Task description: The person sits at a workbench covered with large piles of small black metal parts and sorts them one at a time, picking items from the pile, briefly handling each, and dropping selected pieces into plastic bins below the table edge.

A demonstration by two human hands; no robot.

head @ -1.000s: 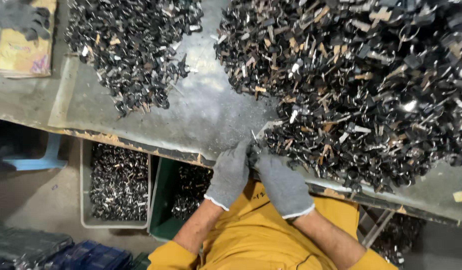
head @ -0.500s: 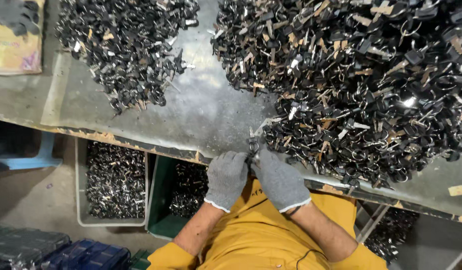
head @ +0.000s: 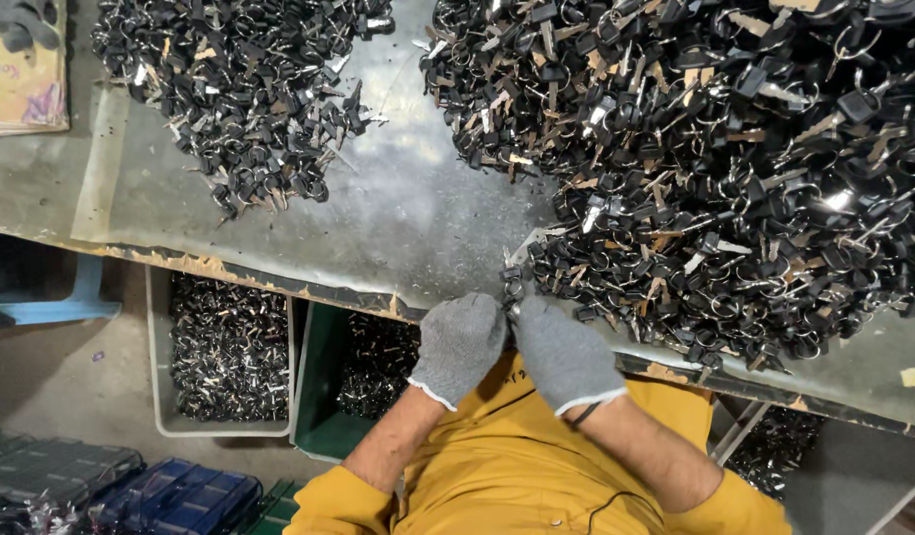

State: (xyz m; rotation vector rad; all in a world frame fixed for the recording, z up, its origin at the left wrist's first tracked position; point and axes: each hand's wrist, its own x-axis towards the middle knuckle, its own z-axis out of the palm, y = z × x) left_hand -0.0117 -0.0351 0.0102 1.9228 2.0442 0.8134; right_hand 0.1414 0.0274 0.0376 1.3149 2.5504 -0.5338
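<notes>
The metal surface (head: 408,218) carries a large heap of keys (head: 735,159) at right and a smaller heap (head: 250,89) at left, with a bare strip between. Below the edge stand a grey bin (head: 225,357) and a green bin (head: 319,396), both containing keys. The left hand (head: 459,342) and right hand (head: 564,355), gloved grey, meet at the surface edge, fingers closed around a small key set (head: 513,287) beside the large heap.

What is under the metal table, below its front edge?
Under the table stand a grey bin and a green bin, both holding small metal parts. The table and the gloved hands cover the bins' far ends.
</notes>
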